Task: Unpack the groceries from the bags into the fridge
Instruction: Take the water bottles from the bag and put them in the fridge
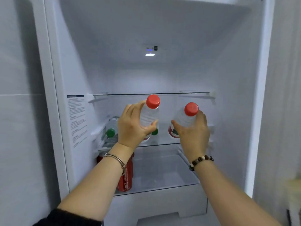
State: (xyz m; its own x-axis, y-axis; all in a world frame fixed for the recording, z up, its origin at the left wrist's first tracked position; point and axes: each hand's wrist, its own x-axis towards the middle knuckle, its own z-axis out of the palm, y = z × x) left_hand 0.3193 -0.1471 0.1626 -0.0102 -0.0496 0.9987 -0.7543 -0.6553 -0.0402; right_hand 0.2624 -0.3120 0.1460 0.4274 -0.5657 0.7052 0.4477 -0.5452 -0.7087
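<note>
My left hand [132,128] covers the lower half of the red-capped bottle [149,113] it grips; my right hand [192,129] hides most of the second bottle [185,118], only part of its label peeking out. Behind my left wrist, the red cans [126,180] show in slivers, their number unclear. One green-capped bottle [111,128] lies partly seen; another green cap [154,132] barely shows past my thumb. The side-wall sticker [77,118] is too small to read.
</note>
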